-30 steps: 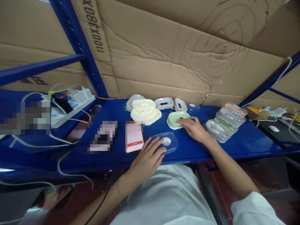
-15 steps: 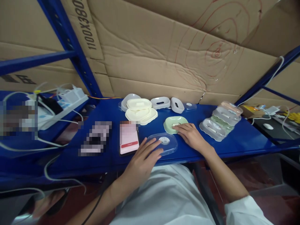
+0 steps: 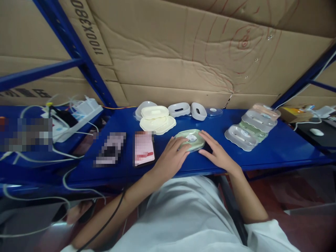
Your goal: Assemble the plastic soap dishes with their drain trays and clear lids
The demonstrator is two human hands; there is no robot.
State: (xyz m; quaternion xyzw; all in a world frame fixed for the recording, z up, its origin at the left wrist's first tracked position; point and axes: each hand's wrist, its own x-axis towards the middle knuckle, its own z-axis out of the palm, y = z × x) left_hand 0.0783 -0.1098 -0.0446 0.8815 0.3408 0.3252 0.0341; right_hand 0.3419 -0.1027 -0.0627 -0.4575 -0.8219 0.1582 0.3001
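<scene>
A pale green soap dish [image 3: 200, 137] lies on the blue table, with a clear plastic lid [image 3: 192, 138] bearing a round white label on top of it. My left hand [image 3: 172, 157] lies over the left side of the lid, fingers bent across its top and thumb near the front edge. From the right, my right hand [image 3: 216, 154] touches the rim with a fingertip, its thumb and fingers apart. Whether the lid is fully seated, I cannot tell.
Cream dish parts [image 3: 157, 124] and grey dish parts [image 3: 179, 110] stand at the back, near another clear lid [image 3: 214, 112]. Lidded dishes [image 3: 241, 137] are stacked on the right. A phone [image 3: 144, 148] lies to the left. Cardboard [image 3: 162, 52] walls the back.
The clear lid has moved from the table front onto the green dish with my left hand. My right hand has shifted from inside the dish to its right rim.
</scene>
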